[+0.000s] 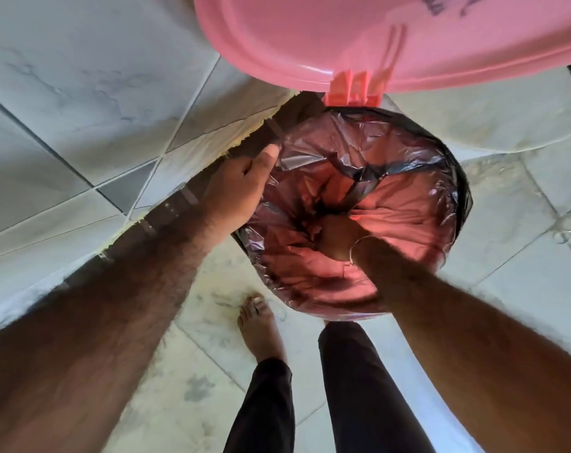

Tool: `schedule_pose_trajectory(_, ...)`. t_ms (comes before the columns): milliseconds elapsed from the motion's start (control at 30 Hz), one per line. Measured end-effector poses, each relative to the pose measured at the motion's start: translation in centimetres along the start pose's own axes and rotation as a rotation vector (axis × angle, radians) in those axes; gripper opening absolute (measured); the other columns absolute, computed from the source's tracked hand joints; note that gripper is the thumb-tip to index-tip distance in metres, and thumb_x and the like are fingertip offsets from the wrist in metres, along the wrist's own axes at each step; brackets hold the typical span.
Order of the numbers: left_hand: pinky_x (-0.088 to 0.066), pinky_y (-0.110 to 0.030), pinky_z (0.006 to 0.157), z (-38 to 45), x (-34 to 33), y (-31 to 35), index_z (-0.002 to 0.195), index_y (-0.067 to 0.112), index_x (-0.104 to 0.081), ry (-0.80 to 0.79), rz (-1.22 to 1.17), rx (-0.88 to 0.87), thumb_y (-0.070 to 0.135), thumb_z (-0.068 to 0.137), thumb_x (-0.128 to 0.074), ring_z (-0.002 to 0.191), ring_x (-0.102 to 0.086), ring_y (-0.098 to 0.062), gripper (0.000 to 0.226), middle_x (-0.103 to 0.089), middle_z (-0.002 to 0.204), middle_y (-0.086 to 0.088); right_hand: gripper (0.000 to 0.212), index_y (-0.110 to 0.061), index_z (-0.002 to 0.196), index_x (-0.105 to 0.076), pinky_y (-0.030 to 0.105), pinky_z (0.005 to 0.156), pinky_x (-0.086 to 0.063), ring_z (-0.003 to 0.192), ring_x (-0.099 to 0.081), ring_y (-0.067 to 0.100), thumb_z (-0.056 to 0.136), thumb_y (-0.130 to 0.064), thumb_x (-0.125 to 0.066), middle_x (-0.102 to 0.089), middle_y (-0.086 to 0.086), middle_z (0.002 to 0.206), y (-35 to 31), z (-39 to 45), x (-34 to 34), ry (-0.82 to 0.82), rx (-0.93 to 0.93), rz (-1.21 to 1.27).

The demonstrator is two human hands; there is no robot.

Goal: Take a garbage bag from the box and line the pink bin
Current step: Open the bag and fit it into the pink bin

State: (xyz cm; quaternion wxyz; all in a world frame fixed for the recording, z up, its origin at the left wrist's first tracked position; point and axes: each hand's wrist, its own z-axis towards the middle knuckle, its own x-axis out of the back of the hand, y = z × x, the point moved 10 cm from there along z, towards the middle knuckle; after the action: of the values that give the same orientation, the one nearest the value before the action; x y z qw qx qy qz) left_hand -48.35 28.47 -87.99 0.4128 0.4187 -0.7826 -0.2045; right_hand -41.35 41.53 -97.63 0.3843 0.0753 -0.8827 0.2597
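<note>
The pink bin stands on the floor below me with its lid (310,37) swung up and open at the top of the view. A thin dark garbage bag (418,152) lies inside the bin, its edge folded over the round rim (463,191). My left hand (241,184) grips the bag and rim at the bin's left side, thumb on top. My right hand (339,237) is sunk deep in the bin, fist pressed into the crumpled plastic near the bottom. The box is out of view.
A tiled wall (81,93) with a dark brown skirting strip (176,204) runs along the left, close to the bin. Pale floor tiles (522,256) surround it. My bare left foot (261,325) and dark trouser legs (359,387) stand just in front of the bin.
</note>
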Motion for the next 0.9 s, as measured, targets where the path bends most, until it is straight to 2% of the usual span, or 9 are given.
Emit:
schedule_pose_trajectory(100,-0.037,-0.031,0.057,-0.7,2.3,2.1,0.067,0.021,-0.050,0.192,0.064,-0.111,0.047,0.095,-0.046,0.060,-0.049,-0.012,0.038,-0.052,0.064,0.004,0.021,-0.005,0.078,-0.069,0.035,0.074,-0.053,0.073,-0.063,0.023,0.087,-0.020,-0.058,-0.068,0.017,0.077,4.3,0.0,5.2,0.080,-0.203,0.307)
schedule_pose_trajectory(233,-0.034,-0.019,0.063,-6.5,5.6,7.0,0.087,0.005,-0.061,0.599,0.170,-0.427,0.031,0.095,-0.049,0.072,-0.045,-0.007,0.030,-0.059,0.081,-0.007,0.042,0.000,0.113,-0.065,0.039,0.097,-0.044,0.112,-0.060,0.036,0.086,-0.022,-0.041,-0.064,0.025,0.119,7.5,1.4,7.5,0.074,-0.282,0.238)
schedule_pose_trajectory(300,-0.035,-0.008,0.059,-8.5,2.8,8.1,0.088,0.006,-0.062,0.467,0.177,-0.477,0.029,0.094,-0.050,0.069,-0.040,0.001,0.027,-0.054,0.080,0.002,0.038,0.001,0.128,-0.055,0.033,0.108,-0.032,0.130,-0.047,0.031,0.095,-0.012,-0.041,-0.053,0.021,0.137,6.7,1.4,5.5,-0.195,-0.260,0.196)
schedule_pose_trajectory(400,-0.052,-0.022,0.069,-9.4,-2.2,6.4,0.099,0.009,-0.063,0.189,0.221,-0.417,0.029,0.095,-0.049,0.077,-0.054,-0.007,0.025,-0.059,0.092,0.002,0.037,0.008,0.127,-0.053,0.040,0.099,-0.039,0.126,-0.048,0.041,0.096,-0.006,-0.038,-0.053,0.028,0.133,8.1,0.2,6.7,-0.066,-0.422,0.125)
schedule_pose_trajectory(467,-0.055,-0.036,0.081,-9.3,-3.2,4.3,0.113,0.011,-0.063,0.161,0.269,-0.322,0.026,0.095,-0.048,0.092,-0.061,-0.016,0.029,-0.063,0.105,-0.004,0.035,0.001,0.123,-0.057,0.036,0.090,-0.043,0.119,-0.054,0.041,0.094,-0.011,-0.041,-0.057,0.025,0.126,7.1,-1.3,5.2,-0.042,-0.428,0.199)
schedule_pose_trajectory(533,-0.054,-0.035,0.087,-9.3,-3.4,3.2,0.123,0.011,-0.060,0.171,0.377,-0.271,0.021,0.092,-0.049,0.100,-0.060,-0.020,0.034,-0.062,0.112,-0.007,0.042,-0.006,0.136,-0.049,0.035,0.101,-0.041,0.127,-0.050,0.036,0.097,-0.022,-0.044,-0.052,0.020,0.137,3.5,-3.4,0.3,-0.332,-0.303,0.297)
schedule_pose_trajectory(633,-0.053,-0.040,0.085,-9.7,-3.1,4.2,0.119,0.012,-0.060,0.204,0.503,-0.328,0.018,0.087,-0.051,0.102,-0.055,-0.024,0.034,-0.058,0.107,-0.008,0.055,-0.019,0.149,-0.029,0.036,0.111,-0.033,0.136,-0.041,0.031,0.099,-0.040,-0.036,-0.036,0.015,0.153,0.4,-8.0,-3.7,-0.644,-0.178,0.052)
schedule_pose_trajectory(733,-0.047,-0.042,0.089,-9.5,-1.2,4.7,0.113,0.013,-0.057,0.328,0.522,-0.286,0.015,0.082,-0.056,0.104,-0.050,-0.026,0.031,-0.054,0.106,-0.010,0.047,-0.027,0.140,-0.042,0.041,0.103,-0.043,0.122,-0.054,0.033,0.096,-0.044,-0.036,-0.054,0.017,0.137,1.1,-8.3,-1.1,-0.353,-0.270,0.057)
schedule_pose_trajectory(900,-0.046,-0.043,0.090,-9.6,1.9,2.6,0.114,0.009,-0.049,0.550,0.143,-0.022,0.019,0.082,-0.059,0.107,-0.050,-0.031,0.036,-0.051,0.115,-0.016,0.013,-0.013,0.087,-0.060,0.034,0.064,-0.047,0.075,-0.059,0.029,0.086,-0.022,-0.051,-0.066,0.008,0.079,4.2,-14.6,10.5,0.666,-0.661,0.586)
